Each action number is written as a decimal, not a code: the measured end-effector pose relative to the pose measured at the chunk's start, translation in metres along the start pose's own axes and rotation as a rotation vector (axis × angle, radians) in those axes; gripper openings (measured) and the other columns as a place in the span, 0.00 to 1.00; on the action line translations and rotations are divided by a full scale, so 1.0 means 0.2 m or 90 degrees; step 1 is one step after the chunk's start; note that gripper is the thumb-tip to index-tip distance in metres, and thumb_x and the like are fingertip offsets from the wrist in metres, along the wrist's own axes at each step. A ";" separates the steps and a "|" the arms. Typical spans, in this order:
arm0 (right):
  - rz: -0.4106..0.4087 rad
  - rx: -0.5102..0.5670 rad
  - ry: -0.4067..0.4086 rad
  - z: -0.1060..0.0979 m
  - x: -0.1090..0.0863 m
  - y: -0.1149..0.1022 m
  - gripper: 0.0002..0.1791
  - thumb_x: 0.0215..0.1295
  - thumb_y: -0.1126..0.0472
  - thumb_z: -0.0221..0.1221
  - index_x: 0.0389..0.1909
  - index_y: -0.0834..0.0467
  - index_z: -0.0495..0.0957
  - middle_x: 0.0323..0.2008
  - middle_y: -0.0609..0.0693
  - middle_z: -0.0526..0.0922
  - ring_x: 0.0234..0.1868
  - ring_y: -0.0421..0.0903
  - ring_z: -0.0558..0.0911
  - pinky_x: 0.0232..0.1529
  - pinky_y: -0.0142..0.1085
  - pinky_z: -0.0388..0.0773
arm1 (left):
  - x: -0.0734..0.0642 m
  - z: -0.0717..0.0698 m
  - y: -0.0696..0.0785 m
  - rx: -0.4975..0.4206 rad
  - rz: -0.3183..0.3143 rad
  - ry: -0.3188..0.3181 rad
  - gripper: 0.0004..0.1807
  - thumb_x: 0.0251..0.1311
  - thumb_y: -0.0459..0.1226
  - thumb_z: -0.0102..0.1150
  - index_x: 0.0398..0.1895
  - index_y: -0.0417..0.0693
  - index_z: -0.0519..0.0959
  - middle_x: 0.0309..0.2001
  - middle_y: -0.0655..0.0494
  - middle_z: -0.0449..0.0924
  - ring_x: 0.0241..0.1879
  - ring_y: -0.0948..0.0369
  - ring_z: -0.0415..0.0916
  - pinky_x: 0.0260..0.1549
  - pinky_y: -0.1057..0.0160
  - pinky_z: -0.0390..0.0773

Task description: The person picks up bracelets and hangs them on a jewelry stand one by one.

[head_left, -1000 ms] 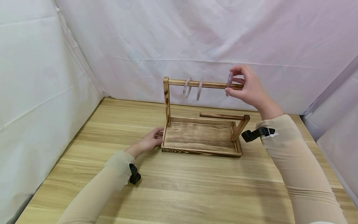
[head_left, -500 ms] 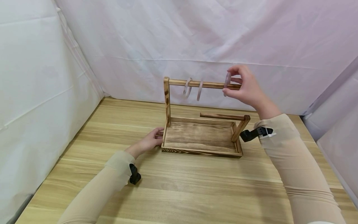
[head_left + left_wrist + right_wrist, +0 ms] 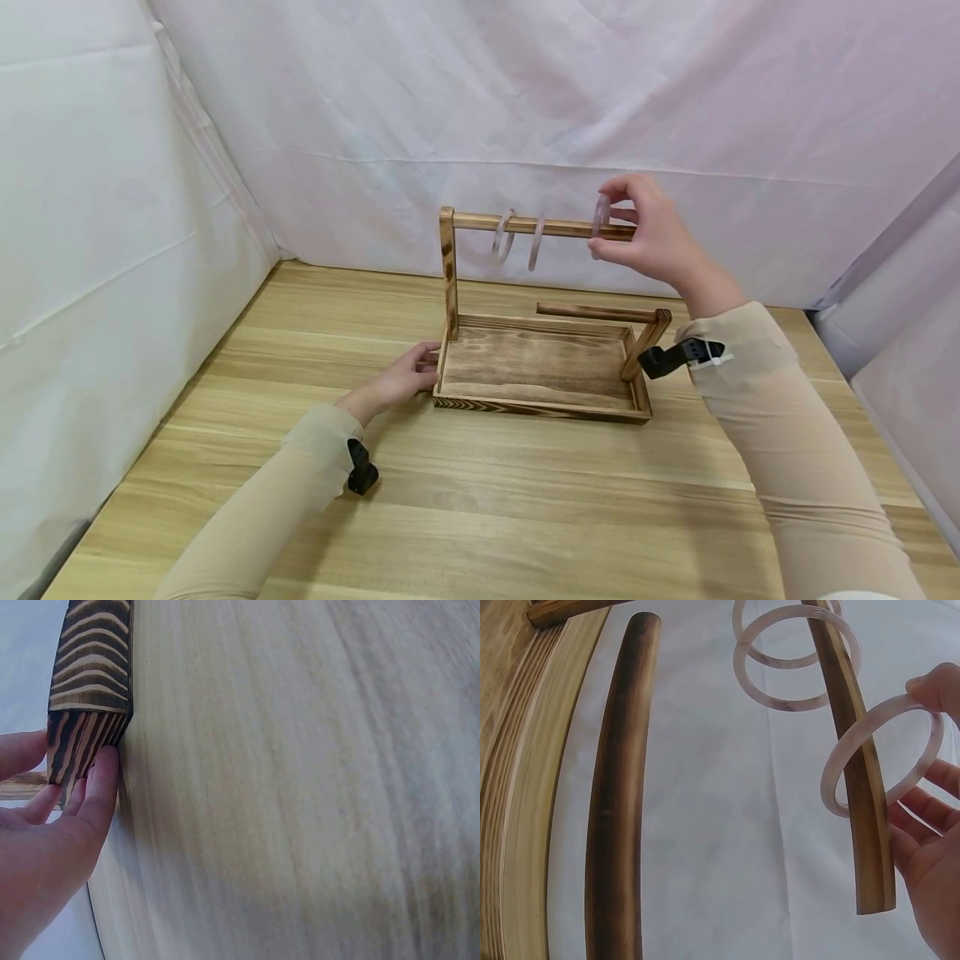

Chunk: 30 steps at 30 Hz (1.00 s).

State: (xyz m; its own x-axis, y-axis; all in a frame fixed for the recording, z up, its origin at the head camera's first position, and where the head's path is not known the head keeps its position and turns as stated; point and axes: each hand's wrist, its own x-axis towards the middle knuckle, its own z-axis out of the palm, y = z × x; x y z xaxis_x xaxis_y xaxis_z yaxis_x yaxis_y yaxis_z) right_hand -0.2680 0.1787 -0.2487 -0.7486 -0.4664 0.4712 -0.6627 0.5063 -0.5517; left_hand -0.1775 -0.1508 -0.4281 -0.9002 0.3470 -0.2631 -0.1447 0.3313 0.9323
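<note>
My right hand (image 3: 660,237) pinches a pale lilac bangle (image 3: 834,780) between thumb and fingers. The free end of the upper wooden bar (image 3: 870,855) passes through this ring. Further left on that bar hang two more bangles, a mottled one (image 3: 497,240) and a pale one (image 3: 536,248), apart from the held one. The bar belongs to a burnt-wood stand with a shallow tray (image 3: 540,409). At the tray's left end, my left hand (image 3: 397,382) rests its fingers against the outer wall; in the left wrist view several fingertips (image 3: 107,761) touch this wall low down.
A lower wooden bar (image 3: 592,312) juts leftward from a short slanted post (image 3: 647,346) at the tray's right end. The tall left post (image 3: 448,275) carries the upper bar. Beneath lies a wooden table (image 3: 480,500), with white cloth (image 3: 525,100) hanging behind and beside it.
My right hand has moved left along the upper bar with the bangle in its grip. The left hand and the stand hold nearly still.
</note>
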 end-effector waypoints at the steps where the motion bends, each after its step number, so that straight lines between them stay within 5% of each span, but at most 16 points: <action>1: -0.003 0.001 -0.003 0.00 0.00 0.00 0.29 0.50 0.71 0.64 0.55 0.67 0.66 0.47 0.54 0.67 0.48 0.41 0.69 0.58 0.44 0.74 | 0.00 0.00 0.00 0.001 0.001 0.000 0.31 0.66 0.27 0.41 0.70 0.31 0.46 0.65 0.28 0.54 0.64 0.38 0.58 0.61 0.49 0.69; 19: -0.008 0.002 -0.034 0.03 0.03 -0.02 0.29 0.51 0.70 0.64 0.55 0.67 0.65 0.47 0.54 0.66 0.47 0.35 0.69 0.57 0.38 0.76 | -0.01 0.00 -0.01 0.009 0.000 0.012 0.31 0.65 0.27 0.42 0.70 0.32 0.48 0.65 0.29 0.56 0.65 0.38 0.58 0.61 0.48 0.68; 30: -0.002 0.010 -0.045 0.04 0.04 -0.02 0.29 0.51 0.70 0.63 0.55 0.68 0.64 0.49 0.58 0.65 0.50 0.45 0.69 0.59 0.43 0.74 | -0.01 0.00 0.00 0.019 0.005 0.013 0.31 0.65 0.28 0.42 0.70 0.32 0.48 0.65 0.29 0.56 0.65 0.39 0.59 0.62 0.48 0.67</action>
State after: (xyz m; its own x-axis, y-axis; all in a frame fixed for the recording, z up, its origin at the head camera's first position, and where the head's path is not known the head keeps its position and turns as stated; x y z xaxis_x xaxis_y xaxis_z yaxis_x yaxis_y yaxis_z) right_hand -0.2706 0.1678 -0.2477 -0.7434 -0.5178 0.4234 -0.6639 0.4942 -0.5612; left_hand -0.1752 -0.1511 -0.4279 -0.9094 0.3317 -0.2508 -0.1257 0.3555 0.9262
